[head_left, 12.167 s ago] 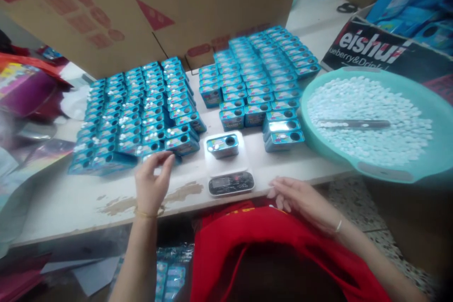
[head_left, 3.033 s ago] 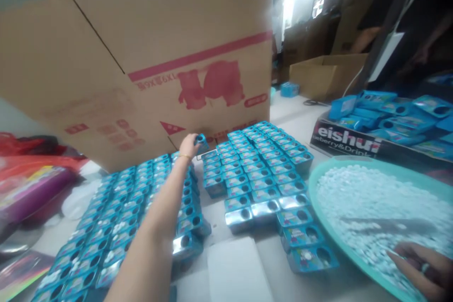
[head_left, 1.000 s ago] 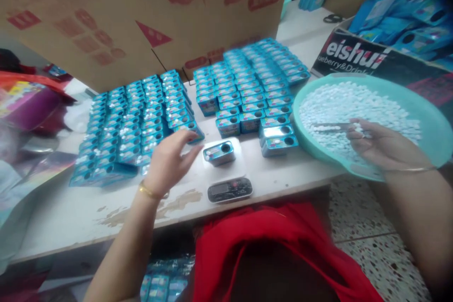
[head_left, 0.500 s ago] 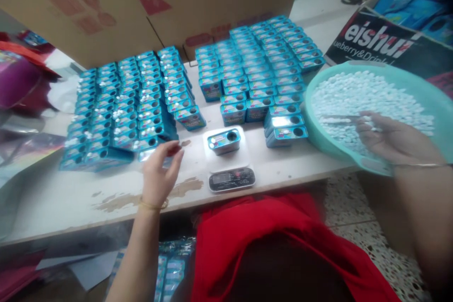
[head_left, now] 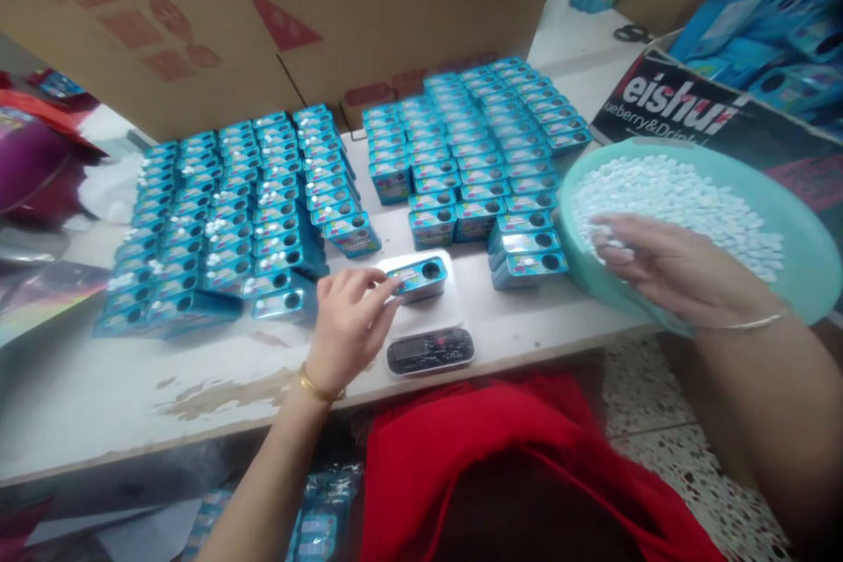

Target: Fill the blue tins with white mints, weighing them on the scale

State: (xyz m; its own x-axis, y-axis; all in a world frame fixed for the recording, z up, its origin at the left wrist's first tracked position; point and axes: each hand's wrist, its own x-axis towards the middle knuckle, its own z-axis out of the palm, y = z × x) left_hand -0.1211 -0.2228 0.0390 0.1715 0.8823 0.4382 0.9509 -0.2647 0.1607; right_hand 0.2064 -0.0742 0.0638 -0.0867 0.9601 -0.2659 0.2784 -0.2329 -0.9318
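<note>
A small blue tin point(head_left: 420, 284) with a dark round hole in its top rests on a white digital scale point(head_left: 431, 351). My left hand point(head_left: 352, 320) has reached the tin's left end, with thumb and fingers closed around that end and hiding it. Over the left part of a wide turquoise bowl point(head_left: 807, 281), my right hand point(head_left: 665, 268) is curled palm-up with a few white candies point(head_left: 609, 237) at its fingertips. Loose white candies point(head_left: 685, 193) cover the bowl's bottom.
Rows of blue tins point(head_left: 217, 219) stand left, many with white candies on top. More tins point(head_left: 474, 149) stand behind the scale. A large cardboard box point(head_left: 395, 18) rises at the back. A printed carton point(head_left: 665, 97) full of tins is beside the bowl.
My left hand has moved right, from beside the left rows to the tin on the scale. My right hand has shifted left over the bowl, and its fingers have curled.
</note>
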